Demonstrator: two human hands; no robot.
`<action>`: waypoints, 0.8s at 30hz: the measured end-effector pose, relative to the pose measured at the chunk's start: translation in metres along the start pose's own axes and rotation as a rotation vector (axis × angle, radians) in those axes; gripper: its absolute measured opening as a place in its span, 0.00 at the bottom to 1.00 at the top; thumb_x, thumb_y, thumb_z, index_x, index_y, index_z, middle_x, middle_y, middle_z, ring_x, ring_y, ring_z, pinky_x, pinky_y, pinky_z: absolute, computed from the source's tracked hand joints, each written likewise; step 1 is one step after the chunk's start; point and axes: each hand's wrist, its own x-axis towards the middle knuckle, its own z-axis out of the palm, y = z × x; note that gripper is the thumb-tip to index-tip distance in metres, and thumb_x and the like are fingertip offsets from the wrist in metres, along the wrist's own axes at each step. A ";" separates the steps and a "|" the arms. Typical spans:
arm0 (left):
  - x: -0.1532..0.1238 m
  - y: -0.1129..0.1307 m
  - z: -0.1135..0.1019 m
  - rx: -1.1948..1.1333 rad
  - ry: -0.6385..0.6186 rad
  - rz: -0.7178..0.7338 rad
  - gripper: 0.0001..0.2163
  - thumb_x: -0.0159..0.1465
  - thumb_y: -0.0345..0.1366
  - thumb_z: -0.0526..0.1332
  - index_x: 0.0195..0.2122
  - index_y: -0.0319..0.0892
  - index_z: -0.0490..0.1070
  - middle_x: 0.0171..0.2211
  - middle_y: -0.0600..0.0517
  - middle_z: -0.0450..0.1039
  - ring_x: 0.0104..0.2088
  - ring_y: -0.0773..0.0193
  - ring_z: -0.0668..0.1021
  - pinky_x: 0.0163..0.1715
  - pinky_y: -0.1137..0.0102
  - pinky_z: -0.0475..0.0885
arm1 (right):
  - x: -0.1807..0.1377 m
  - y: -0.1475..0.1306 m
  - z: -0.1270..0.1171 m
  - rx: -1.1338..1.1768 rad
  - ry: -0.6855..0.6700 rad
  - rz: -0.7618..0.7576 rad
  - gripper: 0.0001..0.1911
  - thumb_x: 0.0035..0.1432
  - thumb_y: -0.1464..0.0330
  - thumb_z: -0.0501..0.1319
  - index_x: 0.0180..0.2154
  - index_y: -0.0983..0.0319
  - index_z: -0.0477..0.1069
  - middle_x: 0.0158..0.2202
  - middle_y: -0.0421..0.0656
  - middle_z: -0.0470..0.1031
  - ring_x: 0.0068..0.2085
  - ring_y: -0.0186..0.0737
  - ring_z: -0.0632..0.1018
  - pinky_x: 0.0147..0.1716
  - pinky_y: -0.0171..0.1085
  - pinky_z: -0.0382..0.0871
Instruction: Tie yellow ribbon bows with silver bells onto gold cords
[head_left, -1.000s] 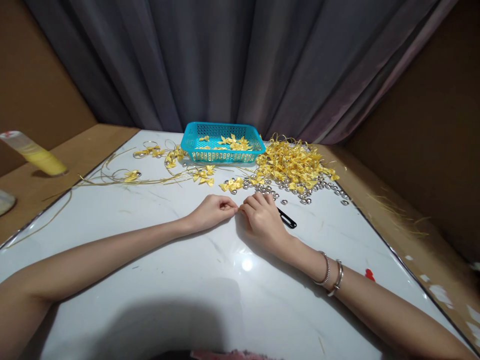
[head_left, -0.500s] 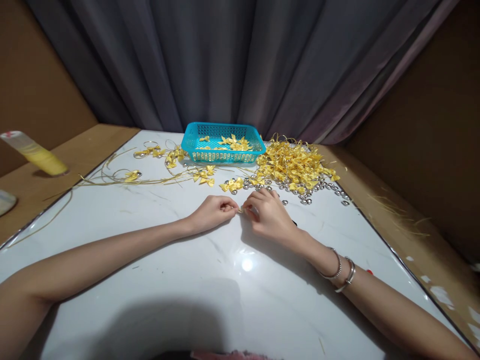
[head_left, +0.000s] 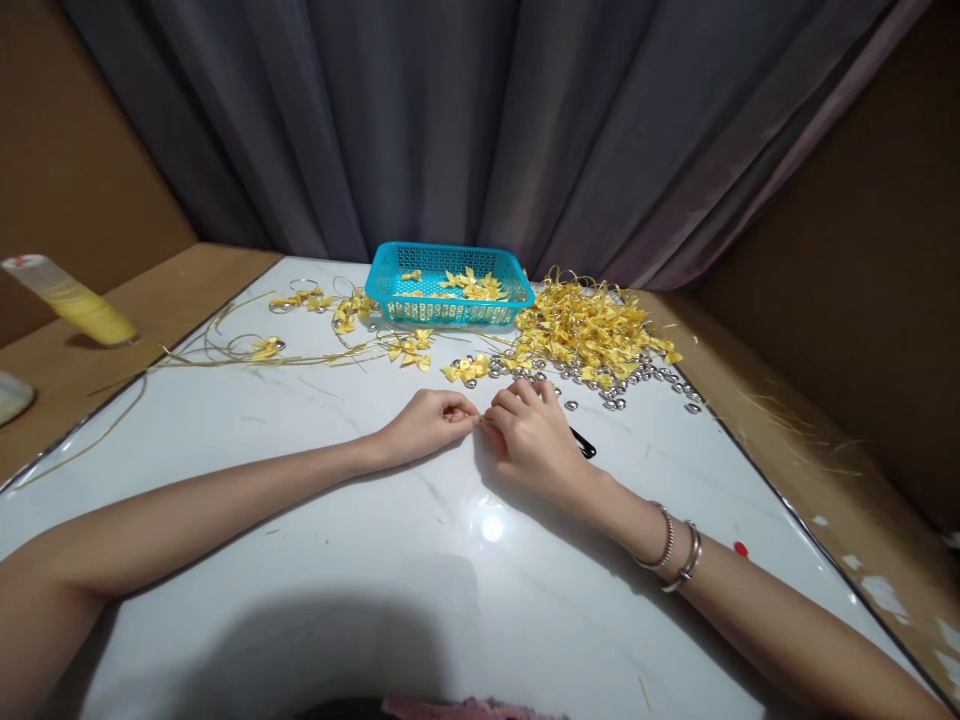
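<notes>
My left hand (head_left: 431, 428) is closed in a pinch above the white marbled table (head_left: 360, 530). From the other side, my right hand (head_left: 534, 438) meets it with bent fingers, thumb and forefinger pressed together. Between the two sets of fingertips shows a short bit of gold cord (head_left: 482, 420), mostly hidden by the fingers. Just beyond the hands lie yellow ribbon bows (head_left: 466, 369) and several shiny silver beads (head_left: 613, 404). A black-handled tool (head_left: 583, 444) pokes out from behind my right hand; its other end is covered.
A blue plastic basket (head_left: 453, 314) holding yellow bows stands at the back. A big heap of yellow bows with gold loops (head_left: 581, 325) lies right of it. Long gold cords (head_left: 300, 362) stretch leftward. A yellow-filled clear tube (head_left: 79, 305) is at far left; a red bit (head_left: 741, 549) lies right.
My right hand has turned slightly and closed in on the left fingertips, uncovering more of the black-handled tool. Less of the gold cord shows. My left hand has hardly moved.
</notes>
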 end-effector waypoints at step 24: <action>0.001 0.000 0.001 -0.022 0.011 -0.023 0.11 0.53 0.38 0.57 0.28 0.36 0.75 0.18 0.57 0.61 0.22 0.70 0.63 0.23 0.75 0.58 | 0.000 -0.002 0.004 -0.066 0.008 -0.038 0.09 0.53 0.74 0.54 0.27 0.67 0.72 0.27 0.48 0.71 0.37 0.46 0.64 0.36 0.44 0.49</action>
